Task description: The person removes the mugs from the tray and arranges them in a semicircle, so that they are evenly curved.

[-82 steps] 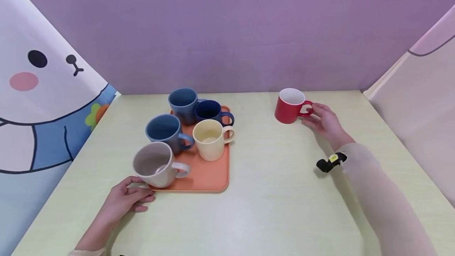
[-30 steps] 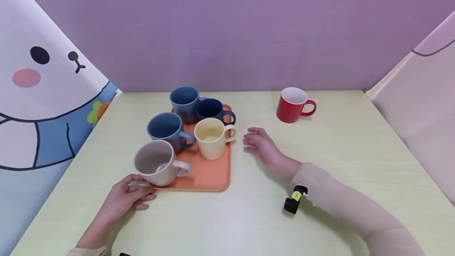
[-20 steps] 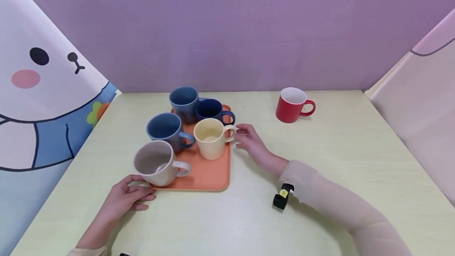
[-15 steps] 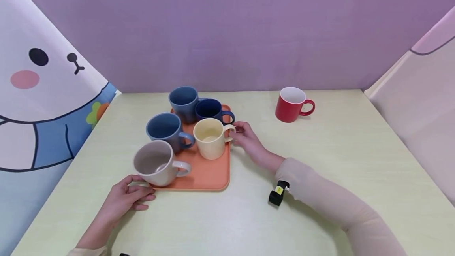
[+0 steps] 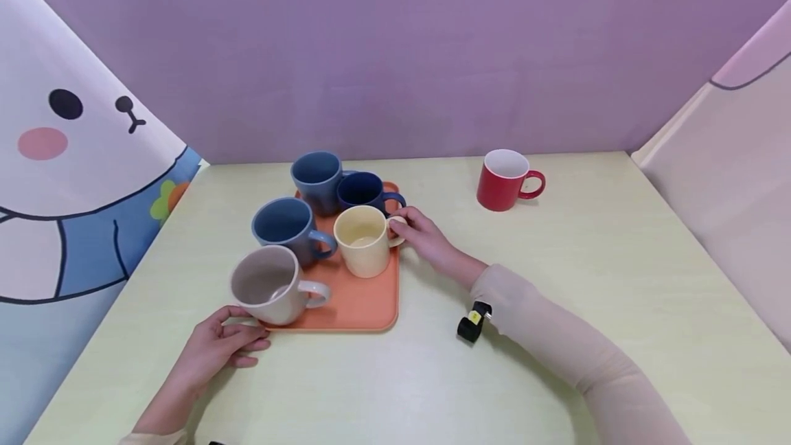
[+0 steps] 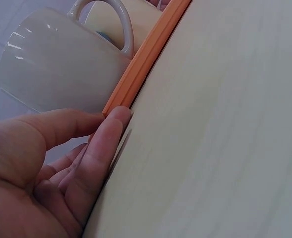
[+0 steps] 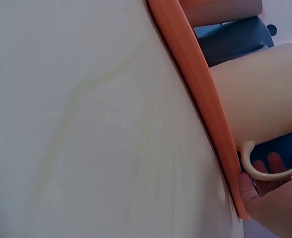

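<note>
An orange tray (image 5: 358,307) carries several mugs standing upright. My left hand (image 5: 216,345) pinches the tray's near-left corner, with thumb and fingertips meeting at the rim in the left wrist view. Just above that hand stands a grey mug (image 5: 266,290). At the tray's right side my right hand (image 5: 429,242) grips the handle of a cream mug (image 5: 366,253), which rests on the tray. In the right wrist view the fingers pass behind the handle and the thumb lies by the tray's edge. Behind it sits a dark blue mug (image 5: 361,191), partly hidden.
Two greyish-blue mugs (image 5: 284,225) stand on the tray's left and back parts. Off the tray, a red mug (image 5: 499,187) stands at the back right of the pale table (image 5: 494,390). A purple backdrop (image 5: 432,53) closes the far edge.
My right hand has let go of the red mug's handle, moved left across the table, and taken hold of the cream mug's handle. The left hand has kept still at the tray corner.
</note>
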The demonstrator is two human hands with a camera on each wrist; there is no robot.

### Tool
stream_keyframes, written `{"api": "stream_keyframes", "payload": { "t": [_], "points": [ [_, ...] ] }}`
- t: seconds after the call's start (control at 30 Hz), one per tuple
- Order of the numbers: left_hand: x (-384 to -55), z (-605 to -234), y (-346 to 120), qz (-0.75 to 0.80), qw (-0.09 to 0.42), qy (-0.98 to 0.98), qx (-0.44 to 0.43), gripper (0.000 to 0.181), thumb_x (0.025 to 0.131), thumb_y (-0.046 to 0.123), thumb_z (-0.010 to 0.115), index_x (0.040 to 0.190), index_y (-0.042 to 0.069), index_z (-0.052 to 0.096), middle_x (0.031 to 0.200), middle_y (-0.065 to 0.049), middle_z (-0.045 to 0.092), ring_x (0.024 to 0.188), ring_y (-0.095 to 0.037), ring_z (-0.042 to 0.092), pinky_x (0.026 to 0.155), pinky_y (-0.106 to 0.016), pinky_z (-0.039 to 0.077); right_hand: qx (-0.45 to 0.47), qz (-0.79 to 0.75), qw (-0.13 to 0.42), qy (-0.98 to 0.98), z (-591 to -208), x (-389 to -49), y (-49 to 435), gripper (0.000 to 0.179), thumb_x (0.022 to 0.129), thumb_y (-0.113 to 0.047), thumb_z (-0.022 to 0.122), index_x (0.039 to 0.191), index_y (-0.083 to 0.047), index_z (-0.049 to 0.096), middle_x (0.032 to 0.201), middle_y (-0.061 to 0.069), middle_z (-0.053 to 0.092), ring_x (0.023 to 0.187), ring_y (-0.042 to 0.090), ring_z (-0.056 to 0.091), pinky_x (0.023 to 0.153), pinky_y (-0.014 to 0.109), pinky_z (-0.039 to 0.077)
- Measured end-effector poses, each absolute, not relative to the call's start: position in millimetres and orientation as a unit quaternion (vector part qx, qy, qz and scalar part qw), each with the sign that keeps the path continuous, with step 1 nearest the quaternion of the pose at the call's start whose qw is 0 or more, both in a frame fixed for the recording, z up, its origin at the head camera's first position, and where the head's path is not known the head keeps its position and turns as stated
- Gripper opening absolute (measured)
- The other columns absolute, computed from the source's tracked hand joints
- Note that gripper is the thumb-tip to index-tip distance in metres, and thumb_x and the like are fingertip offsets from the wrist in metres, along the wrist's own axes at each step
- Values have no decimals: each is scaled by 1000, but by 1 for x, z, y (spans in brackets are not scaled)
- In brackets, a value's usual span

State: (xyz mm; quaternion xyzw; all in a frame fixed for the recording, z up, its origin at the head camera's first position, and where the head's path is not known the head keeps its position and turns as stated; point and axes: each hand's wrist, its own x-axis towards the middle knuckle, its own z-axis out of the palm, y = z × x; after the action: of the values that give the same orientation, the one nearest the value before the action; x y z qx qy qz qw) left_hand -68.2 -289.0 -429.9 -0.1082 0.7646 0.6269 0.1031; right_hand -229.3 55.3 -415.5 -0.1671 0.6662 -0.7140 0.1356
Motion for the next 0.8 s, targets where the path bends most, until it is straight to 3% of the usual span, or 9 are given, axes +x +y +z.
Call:
{"api": "stream_keyframes", "payload": {
  "t": [0.2, 0.47, 0.8],
  "points": [
    [-68, -430, -289, 629, 105, 762, -116, 33, 96, 1, 63, 121, -8, 43, 95, -13, 74, 79, -16, 74, 64, -34, 61, -184, -694, 144, 681, -417, -235, 60, 18, 105, -9, 50, 115, 6, 53, 104, 18, 61, 104, 40, 58, 92, 49, 53],
    [-67, -430, -289, 628, 107, 762, -116, 32, 96, 1, 63, 120, -7, 43, 95, -12, 74, 79, -16, 73, 64, -35, 61, -227, -663, 128, 702, -420, -241, 65, 17, 105, -9, 49, 111, 5, 55, 105, 21, 64, 102, 33, 62, 83, 39, 56],
    [-67, -429, -288, 627, 104, 763, -119, 31, 96, 1, 63, 119, -7, 44, 94, -12, 74, 78, -16, 73, 64, -34, 61, -249, -648, 124, 709, -418, -243, 67, 18, 104, -4, 50, 114, 10, 56, 108, 29, 64, 105, 42, 63, 90, 46, 56]
  ]
}}
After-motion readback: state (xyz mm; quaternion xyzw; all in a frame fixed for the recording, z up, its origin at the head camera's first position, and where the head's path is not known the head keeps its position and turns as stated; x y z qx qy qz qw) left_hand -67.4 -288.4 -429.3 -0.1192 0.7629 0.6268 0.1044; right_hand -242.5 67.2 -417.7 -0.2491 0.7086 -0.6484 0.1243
